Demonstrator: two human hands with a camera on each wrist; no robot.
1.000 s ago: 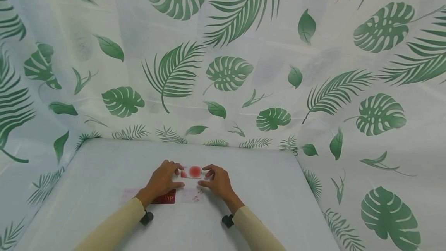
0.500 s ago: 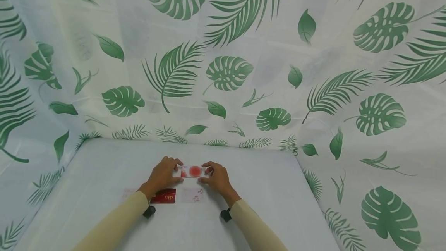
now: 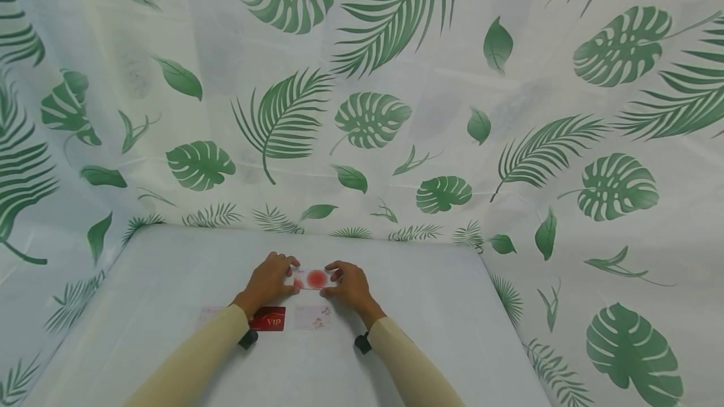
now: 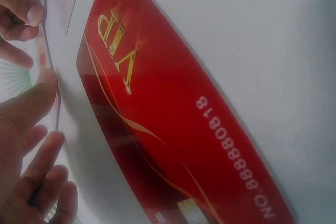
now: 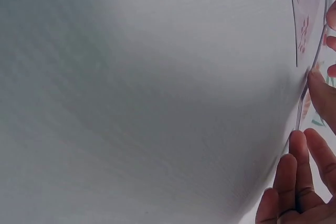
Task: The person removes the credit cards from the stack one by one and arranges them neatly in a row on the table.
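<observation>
A white card with a red circle point(image 3: 317, 279) is between my two hands, a little way behind the row of other cards. My left hand point(image 3: 268, 279) pinches its left end, thumb at the near side and fingers at the far side. At the right end my right hand point(image 3: 351, 287) pinches it in the same way. Seen edge-on in the right wrist view, the held card point(image 5: 301, 109) shows more than one thin line along its edge. In front lie a red VIP card point(image 4: 152, 98) with gold letters and a pale card with pink flowers point(image 3: 313, 317).
Another pale pink card point(image 3: 208, 313) lies left of the VIP card, partly covered by the left sleeve point(image 3: 198, 357). Everything rests on a white table point(image 3: 441, 306). Behind it hangs a white curtain point(image 3: 384, 200) printed with green leaves.
Both hands have closed in on the circle card, from beside its ends to pinching them. The forearms have shifted slightly forward and inward.
</observation>
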